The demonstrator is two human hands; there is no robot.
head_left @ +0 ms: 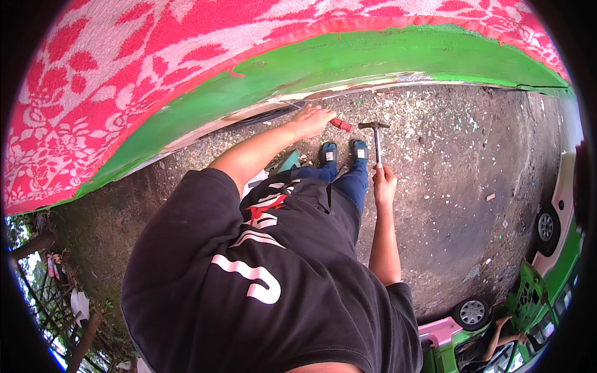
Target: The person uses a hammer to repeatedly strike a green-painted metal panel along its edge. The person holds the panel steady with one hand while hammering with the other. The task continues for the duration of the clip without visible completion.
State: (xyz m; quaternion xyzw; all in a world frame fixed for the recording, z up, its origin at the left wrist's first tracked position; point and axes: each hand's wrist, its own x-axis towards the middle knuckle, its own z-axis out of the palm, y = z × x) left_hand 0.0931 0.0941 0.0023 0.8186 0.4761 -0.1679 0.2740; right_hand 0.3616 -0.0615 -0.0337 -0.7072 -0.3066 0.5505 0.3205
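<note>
My left hand [313,121] is closed round a red-handled tool [341,125], its handle end sticking out toward the right. A thin metal shaft seems to run from the other side of the hand to the lower edge of a green painted panel [398,53]. Whether the tool is a screwdriver or a chisel cannot be told. In my right hand [384,180] is a hammer [377,140], gripped low on its handle with the head up. The hammer head is a short gap away from the red handle's end.
A pink floral blanket [137,68] drapes over the panel. Pale chips and flakes litter the concrete ground [429,186]. At lower right stands a pink and green car [444,332] with a person's arm [494,342] beside it. Branches [81,339] and plants are at lower left.
</note>
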